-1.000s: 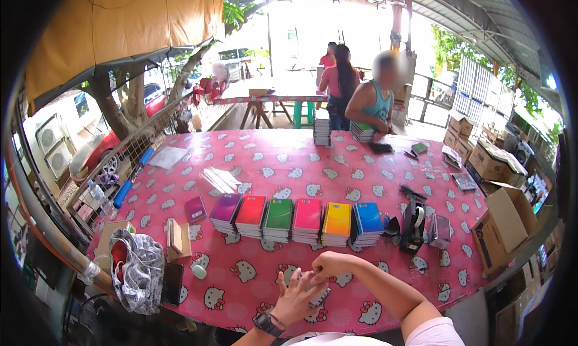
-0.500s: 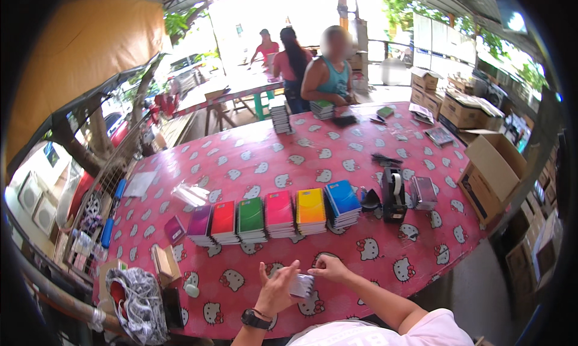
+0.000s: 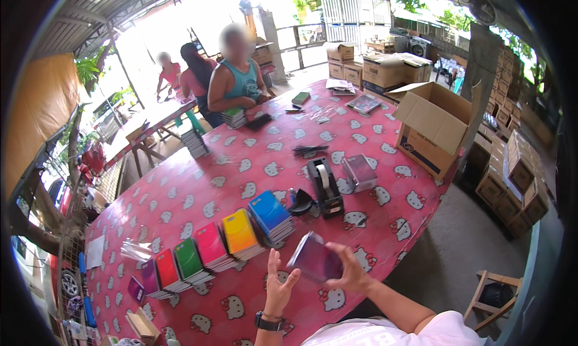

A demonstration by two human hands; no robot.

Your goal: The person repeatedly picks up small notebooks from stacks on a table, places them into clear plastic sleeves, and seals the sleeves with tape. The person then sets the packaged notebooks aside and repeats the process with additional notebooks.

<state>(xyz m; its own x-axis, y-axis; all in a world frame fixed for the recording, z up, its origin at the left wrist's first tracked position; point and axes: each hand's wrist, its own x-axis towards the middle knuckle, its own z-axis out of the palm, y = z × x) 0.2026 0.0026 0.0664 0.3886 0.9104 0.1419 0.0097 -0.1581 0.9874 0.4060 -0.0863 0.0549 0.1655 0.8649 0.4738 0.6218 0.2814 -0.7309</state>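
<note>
My right hand grips a spiral-bound notebook bundle with a dark purple cover, fingers wrapped on its right side. Just left of it, my left hand is open, its fingers stretched upward and thumb apart; whether it touches the bundle's edge I cannot tell. Beyond my hands runs a row of notebook stacks: purple, red, green, pink, yellow and blue. A shiny purple notebook bundle lies beside a black tape dispenser.
An open cardboard box stands at the table's right edge. Black strips lie behind the dispenser. Across the pink patterned table, a person in a teal top stands near more notebook stacks. A wooden stool is on the floor at right.
My view has swung right. Before, a small spiral-bound item was by my left hand, with my right hand close by; now my right hand holds the dark purple bundle and both hands are apart.
</note>
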